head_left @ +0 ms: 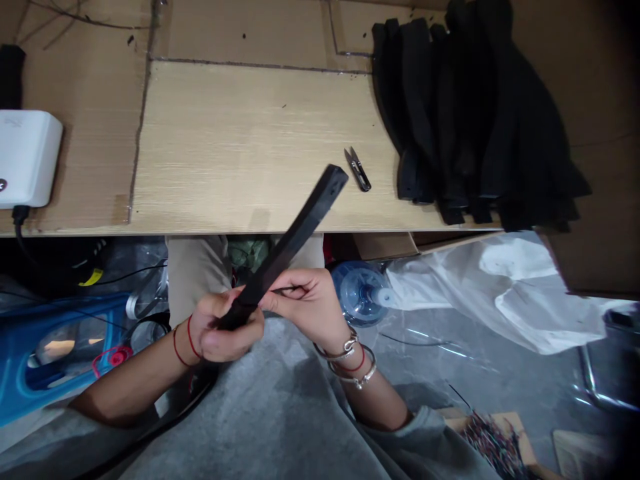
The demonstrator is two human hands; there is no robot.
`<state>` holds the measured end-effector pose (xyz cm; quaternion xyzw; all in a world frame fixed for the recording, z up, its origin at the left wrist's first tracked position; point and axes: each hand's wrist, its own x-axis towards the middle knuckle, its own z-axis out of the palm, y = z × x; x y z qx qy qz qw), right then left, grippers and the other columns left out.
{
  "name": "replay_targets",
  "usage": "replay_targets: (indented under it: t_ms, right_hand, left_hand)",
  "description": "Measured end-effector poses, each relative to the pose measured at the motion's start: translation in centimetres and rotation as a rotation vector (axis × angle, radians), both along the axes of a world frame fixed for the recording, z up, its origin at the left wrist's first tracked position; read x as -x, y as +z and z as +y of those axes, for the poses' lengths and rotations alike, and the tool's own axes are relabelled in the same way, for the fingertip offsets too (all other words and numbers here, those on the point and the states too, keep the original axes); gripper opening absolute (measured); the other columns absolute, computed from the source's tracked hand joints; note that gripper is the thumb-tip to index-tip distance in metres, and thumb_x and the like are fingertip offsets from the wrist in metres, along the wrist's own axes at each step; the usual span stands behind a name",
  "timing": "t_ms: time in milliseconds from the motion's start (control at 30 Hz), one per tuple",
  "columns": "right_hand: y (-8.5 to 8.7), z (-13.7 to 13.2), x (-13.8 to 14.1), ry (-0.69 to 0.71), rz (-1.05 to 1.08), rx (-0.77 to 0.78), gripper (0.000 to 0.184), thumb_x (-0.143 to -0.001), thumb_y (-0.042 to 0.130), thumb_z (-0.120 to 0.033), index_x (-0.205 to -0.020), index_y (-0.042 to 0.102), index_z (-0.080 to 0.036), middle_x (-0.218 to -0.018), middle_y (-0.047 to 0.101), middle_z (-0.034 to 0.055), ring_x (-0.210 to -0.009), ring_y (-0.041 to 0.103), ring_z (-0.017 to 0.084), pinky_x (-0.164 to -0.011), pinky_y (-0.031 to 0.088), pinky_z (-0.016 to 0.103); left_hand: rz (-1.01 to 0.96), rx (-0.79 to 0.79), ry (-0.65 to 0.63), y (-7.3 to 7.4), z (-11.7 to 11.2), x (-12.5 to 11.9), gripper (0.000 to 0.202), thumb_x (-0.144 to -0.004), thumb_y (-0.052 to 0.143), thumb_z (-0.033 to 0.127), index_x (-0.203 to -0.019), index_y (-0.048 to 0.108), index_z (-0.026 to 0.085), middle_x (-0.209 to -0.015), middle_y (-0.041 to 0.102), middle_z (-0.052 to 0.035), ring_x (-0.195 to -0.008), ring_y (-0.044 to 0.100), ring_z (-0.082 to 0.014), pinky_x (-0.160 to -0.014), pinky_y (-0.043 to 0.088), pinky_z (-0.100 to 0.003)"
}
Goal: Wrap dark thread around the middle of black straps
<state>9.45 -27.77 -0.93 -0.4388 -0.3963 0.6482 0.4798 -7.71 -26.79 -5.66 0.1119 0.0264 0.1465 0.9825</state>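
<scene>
A long black fabric strip runs up and away from my hands, its far end raised over the pale wooden board. My left hand grips its lower end. My right hand pinches the strip's edge from the other side, and a short dark thread seems to lie between those fingers. Small steel thread snips rest on the board just beyond the strip's tip, untouched. A stack of similar black strips lies further right, out of reach of both hands.
A white plastic device with a cable sits on cardboard at the left. Below the board's front edge are a person's knees, a blue water jug, a white plastic sheet, and a tray of coloured threads.
</scene>
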Motion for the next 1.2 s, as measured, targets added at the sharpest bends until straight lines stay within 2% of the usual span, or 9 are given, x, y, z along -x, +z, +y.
replay_targets:
  t_ms: [133, 200, 267, 367, 500, 667, 833, 933, 1200]
  right_hand:
    - [-0.1, 0.9, -1.7, 0.056, -0.253, -0.138, 0.024, -0.068, 0.083, -0.037, -0.062, 0.074, -0.016, -0.058, 0.069, -0.0008, -0.052, 0.062, 0.011, -0.048, 0.049, 0.02]
    - [0.1, 1.7, -2.8, 0.233, -0.333, -0.235, 0.023, -0.075, 0.079, -0.035, -0.066, 0.075, -0.014, -0.056, 0.068, -0.0008, -0.049, 0.061, 0.01, -0.046, 0.046, 0.02]
    - [0.3, 2.6, -3.4, 0.478, -0.357, -0.349, 0.022, -0.082, 0.073, -0.032, -0.07, 0.075, -0.014, -0.056, 0.068, -0.0005, -0.049, 0.063, 0.01, -0.049, 0.047, 0.02]
    - [0.5, 3.8, -3.8, 0.75, -0.447, -0.496, 0.027, -0.091, 0.063, -0.027, -0.068, 0.072, -0.015, -0.058, 0.069, -0.0007, -0.055, 0.065, 0.01, -0.055, 0.047, 0.02]
    - [0.8, 4.5, -3.7, 0.896, -0.573, -0.63, 0.03, -0.093, 0.06, -0.02, -0.064, 0.069, -0.016, -0.061, 0.07, -0.0007, -0.06, 0.065, 0.01, -0.061, 0.046, 0.021]
    - [1.6, 3.3, -3.4, 0.797, -0.689, -0.599, 0.022, -0.092, 0.06, -0.016, -0.073, 0.071, -0.015, -0.069, 0.071, 0.0031, -0.064, 0.063, 0.011, -0.06, 0.043, 0.022]
    - [1.9, 1.3, -3.2, 0.709, -0.707, -0.401, 0.024, -0.088, 0.064, -0.013, -0.064, 0.067, -0.014, -0.052, 0.055, -0.003, -0.048, 0.044, 0.007, -0.05, 0.032, 0.022]
    - [2.1, 0.5, -3.6, 0.642, -0.761, -0.351, 0.031, -0.089, 0.063, -0.014, -0.058, 0.059, -0.014, -0.048, 0.041, -0.0066, -0.046, 0.032, 0.005, -0.048, 0.026, 0.023]
    - [3.0, -1.3, -4.5, 0.58, -0.775, -0.151, 0.04, -0.094, 0.05, -0.019, -0.056, 0.039, -0.017, -0.053, 0.029, -0.0067, -0.048, 0.027, 0.006, -0.047, 0.021, 0.024]
  left_hand:
    - [-0.019, 0.0, -0.218, 2.9, 0.8, -0.3, 0.024, -0.092, 0.06, 0.04, -0.115, 0.062, 0.037, -0.066, 0.058, 0.0037, -0.026, 0.022, -0.0003, -0.026, 0.021, -0.012]
    - [0.069, -0.045, -0.364, 3.2, 0.7, -0.7, 0.02, -0.089, 0.063, 0.043, -0.099, 0.065, 0.025, -0.063, 0.052, 0.0039, -0.031, 0.028, -0.0021, -0.029, 0.025, -0.013]
    - [0.138, -0.149, -0.532, 2.8, 0.3, -1.1, 0.035, -0.086, 0.065, 0.051, -0.076, 0.06, 0.017, -0.059, 0.048, 0.0034, -0.035, 0.035, -0.0044, -0.031, 0.029, -0.016]
    - [0.258, -0.391, -0.634, 1.8, -0.4, -1.6, 0.048, -0.09, 0.056, 0.056, -0.063, 0.054, 0.017, -0.054, 0.046, 0.0023, -0.037, 0.037, -0.0063, -0.033, 0.029, -0.018]
    - [0.477, -0.735, -0.567, 1.4, -1.0, -1.8, 0.045, -0.098, 0.042, 0.043, -0.06, 0.05, 0.02, -0.046, 0.044, 0.0034, -0.033, 0.036, -0.0076, -0.032, 0.027, -0.019]
    - [0.761, -1.026, -0.179, 0.8, -1.4, -2.3, 0.025, -0.088, 0.05, 0.025, -0.064, 0.044, 0.02, -0.053, 0.046, 0.0049, -0.046, 0.044, -0.0081, -0.043, 0.035, -0.019]
    - [0.87, -1.018, 0.054, -0.8, -0.9, -2.2, 0.027, -0.08, 0.055, 0.018, -0.085, 0.028, 0.024, -0.061, 0.041, 0.01, -0.049, 0.037, -0.0071, -0.045, 0.027, -0.019]
    - [0.887, -0.983, 0.096, -1.0, -0.4, -1.8, 0.026, -0.087, 0.047, 0.022, -0.091, 0.021, 0.026, -0.058, 0.041, 0.0128, -0.044, 0.035, -0.0066, -0.042, 0.024, -0.017]
    - [0.826, -0.865, 0.13, -0.1, 0.8, -1.4, 0.028, -0.092, 0.047, 0.029, -0.09, 0.019, 0.027, -0.062, 0.045, 0.0126, -0.045, 0.035, -0.0048, -0.041, 0.027, -0.013]
